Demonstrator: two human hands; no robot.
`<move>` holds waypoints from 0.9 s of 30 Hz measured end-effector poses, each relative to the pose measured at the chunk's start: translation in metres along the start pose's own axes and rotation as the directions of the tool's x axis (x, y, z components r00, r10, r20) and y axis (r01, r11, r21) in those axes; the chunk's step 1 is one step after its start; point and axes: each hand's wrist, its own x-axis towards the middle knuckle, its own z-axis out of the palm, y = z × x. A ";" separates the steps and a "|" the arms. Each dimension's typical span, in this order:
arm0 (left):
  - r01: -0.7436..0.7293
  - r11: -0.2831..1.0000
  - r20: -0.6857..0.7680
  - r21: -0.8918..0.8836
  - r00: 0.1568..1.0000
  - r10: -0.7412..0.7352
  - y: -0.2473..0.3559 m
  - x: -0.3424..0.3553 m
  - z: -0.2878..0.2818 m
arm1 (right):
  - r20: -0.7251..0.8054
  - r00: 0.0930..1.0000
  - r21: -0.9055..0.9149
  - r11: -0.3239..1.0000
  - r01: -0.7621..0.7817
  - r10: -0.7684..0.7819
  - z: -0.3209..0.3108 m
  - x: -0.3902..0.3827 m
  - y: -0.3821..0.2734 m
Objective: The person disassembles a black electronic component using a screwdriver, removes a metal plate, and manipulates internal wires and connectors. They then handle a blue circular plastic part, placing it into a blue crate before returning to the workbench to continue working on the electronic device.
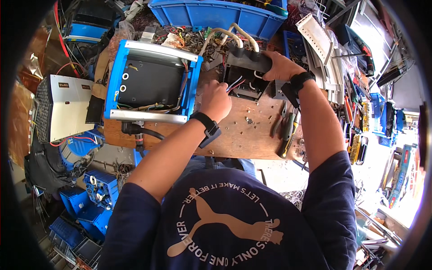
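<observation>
A black box (248, 60) with thick beige cables (243, 36) rising from its far end sits at the far side of the wooden workbench. My right hand (283, 66) is closed round its right edge, thumb over the top. My left hand (216, 100) is closed near the box's left side, with several thin coloured wires (235, 84) at its fingertips; the fingertips are partly hidden. Beside my left hand stands an open housing with a blue and silver frame (157, 119), its dark back panel and some loose wires showing inside.
Pliers (279, 120) and screwdrivers (290, 130) lie on the workbench (234, 139) at the right, near scattered small screws (249, 120). Behind, a blue crate (216, 17) stands beyond a heap of small parts. A cream metal case (69, 105) is at the left.
</observation>
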 end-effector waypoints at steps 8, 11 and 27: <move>-0.199 0.973 0.088 -0.118 0.974 0.210 -0.002 -0.041 -0.046 | 0.121 0.989 0.048 0.995 -0.091 0.085 -0.005 0.002 -0.003; -0.229 0.968 0.330 -0.102 0.910 0.250 -0.018 -0.073 -0.053 | 0.095 0.992 0.010 0.996 -0.084 0.083 -0.002 0.004 0.000; -0.554 0.832 0.557 0.044 0.704 0.440 -0.071 -0.157 0.026 | 0.130 0.987 0.059 0.992 -0.107 0.099 -0.003 0.000 -0.004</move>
